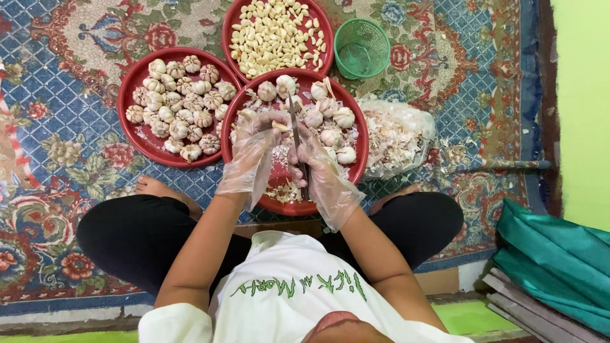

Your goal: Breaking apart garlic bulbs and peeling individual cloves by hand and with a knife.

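- Surface: a patterned carpet (76,82) in blue, red and cream with floral motifs covers the floor; a pale green wall (581,108) rises at the right edge.
- Seated person: cross-legged, dark trousers, white shirt, bare foot (155,187) resting on the carpet.
- Left hand (254,149): in a clear plastic glove, fingers curled narrowly around a garlic clove (279,126), held over the near red tray (289,206).
- Right hand (318,165): also gloved, fingers closed on the handle of a knife (296,136), whose blade points away from the body and meets the clove.
- Near tray: holds whole garlic bulbs (330,121) and loose papery skins, just in front of the knees.
- Left red tray (136,136): filled with unpeeled bulbs, touching the near tray's rim.
- Far red tray (238,16): heaped with peeled cloves, overlapped by the near tray.
- Green mesh basket (362,47): just right of the far tray.
- Clear plastic bag of garlic skins (397,136): against the near tray's right side.
- Folded teal cloth (559,260): lower right, well apart from the trays.
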